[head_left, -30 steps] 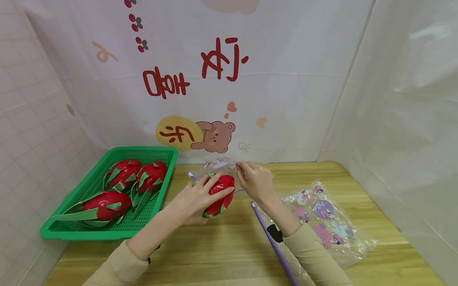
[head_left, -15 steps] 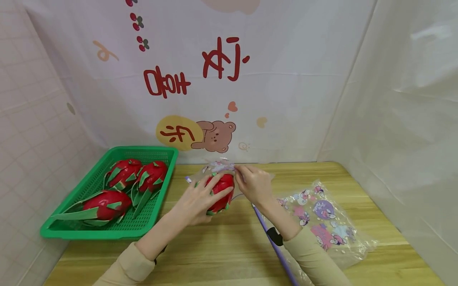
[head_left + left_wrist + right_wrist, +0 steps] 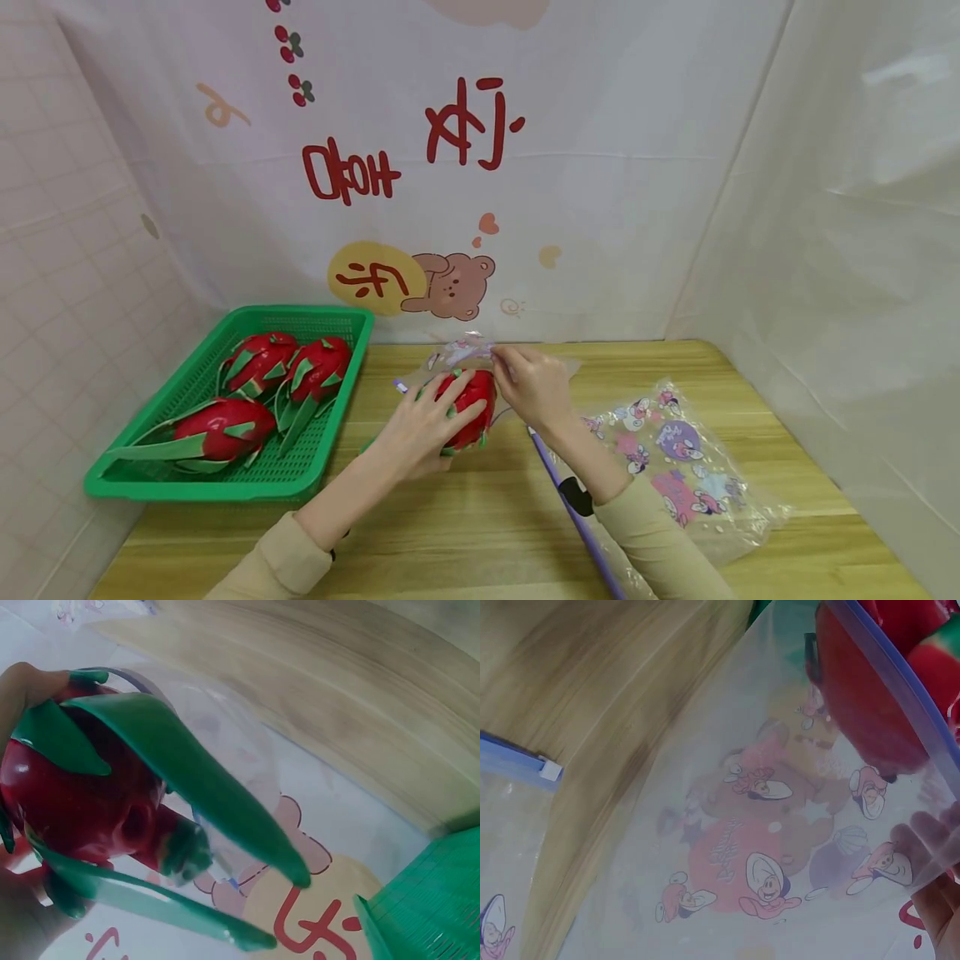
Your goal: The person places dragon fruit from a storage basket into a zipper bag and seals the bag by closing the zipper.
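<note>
My left hand (image 3: pixel 420 429) grips a red dragon fruit (image 3: pixel 476 404) with long green leaves, its fingers spread over the top. In the left wrist view the leaves of this dragon fruit (image 3: pixel 82 795) point away from the palm. Just beyond it, my right hand (image 3: pixel 536 387) pinches the purple-edged rim of a clear zip bag (image 3: pixel 450 358) and holds it up. The right wrist view shows cartoon prints on this bag (image 3: pixel 735 862). Red fruit (image 3: pixel 870 697) shows through its plastic there, and more red and green shows past the purple edge.
At left a green basket (image 3: pixel 307 487) holds three more dragon fruits (image 3: pixel 225 429). A second printed zip bag (image 3: pixel 678 467) lies flat under my right forearm, its purple zip strip (image 3: pixel 570 508) running toward the front. A white printed curtain (image 3: pixel 600 208) hangs behind the wooden table (image 3: pixel 465 542).
My left hand has shifted slightly to the right with the dragon fruit, closer to my right hand. The right hand keeps its pinch on the bag's rim, almost in place.
</note>
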Demonstrator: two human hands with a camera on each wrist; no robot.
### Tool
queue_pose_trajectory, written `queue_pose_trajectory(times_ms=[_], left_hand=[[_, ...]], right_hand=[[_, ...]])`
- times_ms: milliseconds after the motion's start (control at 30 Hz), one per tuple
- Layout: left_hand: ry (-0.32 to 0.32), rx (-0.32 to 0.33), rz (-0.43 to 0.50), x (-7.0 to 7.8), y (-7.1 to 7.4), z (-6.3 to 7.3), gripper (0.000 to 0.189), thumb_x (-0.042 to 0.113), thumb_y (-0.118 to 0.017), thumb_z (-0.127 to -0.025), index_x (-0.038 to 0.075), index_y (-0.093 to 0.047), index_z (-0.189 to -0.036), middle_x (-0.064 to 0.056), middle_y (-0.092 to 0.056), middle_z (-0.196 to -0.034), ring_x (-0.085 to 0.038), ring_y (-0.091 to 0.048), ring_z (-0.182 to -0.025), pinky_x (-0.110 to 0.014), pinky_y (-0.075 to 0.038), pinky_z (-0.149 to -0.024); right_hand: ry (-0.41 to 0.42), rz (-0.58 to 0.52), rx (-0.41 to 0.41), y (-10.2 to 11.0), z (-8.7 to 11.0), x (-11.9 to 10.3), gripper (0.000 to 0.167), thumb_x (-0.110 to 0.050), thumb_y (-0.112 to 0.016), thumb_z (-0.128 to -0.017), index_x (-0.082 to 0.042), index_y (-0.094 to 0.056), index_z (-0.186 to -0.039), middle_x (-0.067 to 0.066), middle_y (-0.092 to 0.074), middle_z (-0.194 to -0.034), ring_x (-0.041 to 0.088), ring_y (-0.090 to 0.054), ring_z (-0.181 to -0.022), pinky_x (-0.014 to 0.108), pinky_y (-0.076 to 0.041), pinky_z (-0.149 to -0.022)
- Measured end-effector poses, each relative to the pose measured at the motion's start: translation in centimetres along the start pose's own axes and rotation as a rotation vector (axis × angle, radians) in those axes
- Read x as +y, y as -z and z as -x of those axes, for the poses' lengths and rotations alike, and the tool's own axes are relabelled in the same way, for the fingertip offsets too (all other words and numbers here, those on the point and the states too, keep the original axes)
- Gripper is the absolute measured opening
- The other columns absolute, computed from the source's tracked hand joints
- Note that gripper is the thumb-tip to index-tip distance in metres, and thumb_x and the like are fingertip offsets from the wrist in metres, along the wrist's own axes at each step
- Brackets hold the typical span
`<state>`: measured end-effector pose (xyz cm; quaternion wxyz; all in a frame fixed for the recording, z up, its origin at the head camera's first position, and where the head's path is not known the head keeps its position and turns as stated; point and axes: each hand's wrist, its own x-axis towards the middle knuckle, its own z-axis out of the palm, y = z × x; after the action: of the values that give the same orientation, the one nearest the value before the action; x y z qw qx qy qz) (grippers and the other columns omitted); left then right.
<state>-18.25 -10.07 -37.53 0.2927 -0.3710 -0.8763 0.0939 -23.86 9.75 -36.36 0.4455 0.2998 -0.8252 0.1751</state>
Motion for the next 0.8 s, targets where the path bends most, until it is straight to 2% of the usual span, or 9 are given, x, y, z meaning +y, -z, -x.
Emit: queue_pose_trajectory(times_ms=[167, 267, 367, 600, 800], left_hand=[[0.098, -0.052, 0.03, -0.1, -0.6, 0.0, 0.089, 0.053, -0.085, -0.054, 0.024, -0.05, -0.131, -0.013, -0.045, -0.141, -0.035, -0.051, -0.117, -0.049, -0.053, -0.087], [0.122, -0.055, 0.029, -0.1, -1.1, 0.0, 0.09, 0.052, -0.085, -0.055, 0.023, -0.05, -0.132, -0.015, -0.044, -0.142, -0.035, -0.052, -0.117, -0.05, -0.054, -0.085], [0.125, -0.041, 0.017, 0.2, -1.6, 0.1, 0.089, 0.051, -0.085, -0.056, 0.021, -0.051, -0.132, -0.015, -0.044, -0.142, -0.035, -0.052, -0.116, -0.049, -0.053, -0.085], [0.102, 0.029, -0.002, 1.1, -2.7, 0.2, 0.087, 0.045, -0.087, -0.055, 0.018, -0.054, -0.13, -0.016, -0.044, -0.142, -0.035, -0.048, -0.119, -0.048, -0.053, -0.086], [0.073, 0.011, -0.025, 1.6, -3.8, 0.3, 0.086, 0.047, -0.086, -0.056, 0.018, -0.054, -0.13, -0.014, -0.044, -0.143, -0.032, -0.047, -0.12, -0.047, -0.053, -0.084]], right_hand=[[0.014, -0.006, 0.005, 0.0, 0.3, 0.1, 0.006, -0.009, -0.068, -0.082, -0.008, -0.073, -0.086, 0.004, -0.074, -0.077, 0.015, -0.067, -0.056, 0.023, -0.05, -0.046], [0.017, -0.006, 0.007, -0.1, 0.5, 0.2, 0.007, -0.009, -0.067, -0.083, -0.008, -0.073, -0.086, 0.003, -0.073, -0.073, 0.013, -0.062, -0.05, 0.021, -0.045, -0.042], [0.033, -0.017, 0.006, -0.2, 0.7, 0.3, 0.007, -0.008, -0.067, -0.083, -0.008, -0.074, -0.085, 0.002, -0.07, -0.068, 0.01, -0.057, -0.046, 0.019, -0.041, -0.04], [0.065, -0.054, -0.014, -0.3, 1.0, 0.4, 0.006, -0.007, -0.07, -0.082, -0.007, -0.074, -0.086, 0.004, -0.073, -0.075, 0.012, -0.064, -0.055, 0.019, -0.049, -0.047], [0.079, -0.08, -0.047, -0.5, 1.2, 0.3, 0.006, -0.007, -0.071, -0.081, -0.006, -0.074, -0.087, 0.004, -0.073, -0.075, 0.012, -0.065, -0.055, 0.017, -0.05, -0.049]])
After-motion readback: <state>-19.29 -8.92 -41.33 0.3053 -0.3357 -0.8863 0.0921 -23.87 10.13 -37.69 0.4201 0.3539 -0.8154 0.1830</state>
